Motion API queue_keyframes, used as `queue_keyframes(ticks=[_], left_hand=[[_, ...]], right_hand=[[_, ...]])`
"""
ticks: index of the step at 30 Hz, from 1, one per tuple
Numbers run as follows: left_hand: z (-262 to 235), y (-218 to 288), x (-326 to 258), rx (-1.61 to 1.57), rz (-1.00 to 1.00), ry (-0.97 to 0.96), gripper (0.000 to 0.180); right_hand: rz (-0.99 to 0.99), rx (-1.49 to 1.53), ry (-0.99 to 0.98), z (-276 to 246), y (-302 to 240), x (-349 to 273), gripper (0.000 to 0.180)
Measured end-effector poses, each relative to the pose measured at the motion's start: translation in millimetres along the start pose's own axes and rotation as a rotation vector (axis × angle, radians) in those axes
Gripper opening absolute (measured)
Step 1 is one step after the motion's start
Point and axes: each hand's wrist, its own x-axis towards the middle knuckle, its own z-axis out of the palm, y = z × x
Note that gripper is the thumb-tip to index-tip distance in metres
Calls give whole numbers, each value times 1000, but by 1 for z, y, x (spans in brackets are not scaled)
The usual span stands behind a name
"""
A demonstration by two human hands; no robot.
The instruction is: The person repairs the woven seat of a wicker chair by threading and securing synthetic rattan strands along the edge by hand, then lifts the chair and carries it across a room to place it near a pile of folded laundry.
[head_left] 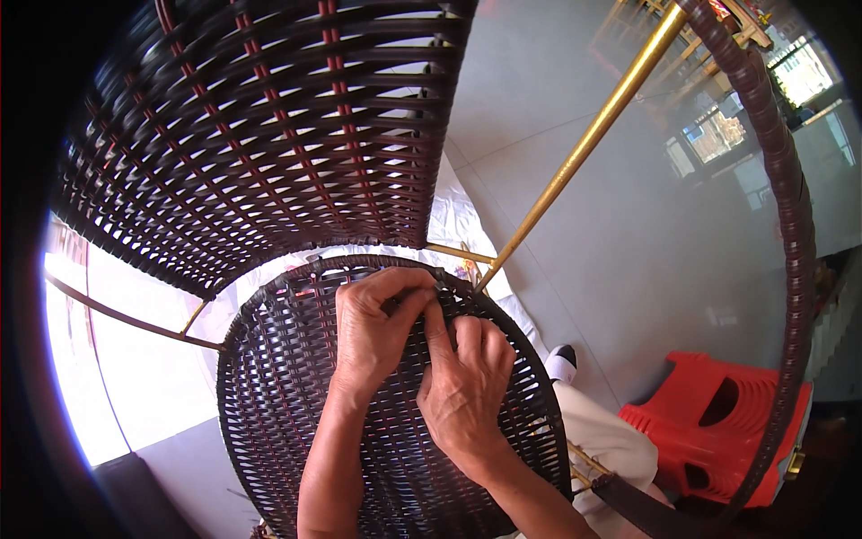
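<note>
A round woven seat (pixel 269 404) of dark brown rattan strips with thin red strands lies under both my hands. My left hand (pixel 373 332) rests near the seat's far rim and pinches a dark strip between thumb and fingers. My right hand (pixel 467 391) lies beside it, its index finger pressing on the same strip close to the left thumb. Above them curves the woven chair back (pixel 269 135), made of the same dark and red strips.
A gold metal rod (pixel 584 144) slants from the seat rim to the upper right. An arm rail wrapped in dark strip (pixel 790 225) arcs down the right side. A stack of red plastic stools (pixel 718 422) stands on the grey floor at the right, next to my light trouser leg (pixel 602 440).
</note>
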Motion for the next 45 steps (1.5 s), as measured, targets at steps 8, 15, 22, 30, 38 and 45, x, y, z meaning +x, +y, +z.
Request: queue_keyframes(ticks=[8, 15, 22, 30, 38, 45], left_hand=[[0, -1, 2, 13, 45, -31, 13], [0, -1, 3, 63, 80, -50, 12], [2, 2, 4, 100, 158, -27, 13], [-3, 7, 3, 86, 65, -22, 14], [2, 3, 4, 73, 29, -19, 14], [-6, 3, 2, 88, 34, -14, 13]], right_hand=[[-4, 100, 28, 2, 3, 1, 52], [9, 116, 28, 2, 4, 0, 52], [-3, 67, 28, 1, 5, 0, 45], [-13, 72, 38, -3, 2, 1, 43], [-1, 69, 53, 0, 6, 1, 42], [-2, 100, 56, -2, 0, 1, 41]])
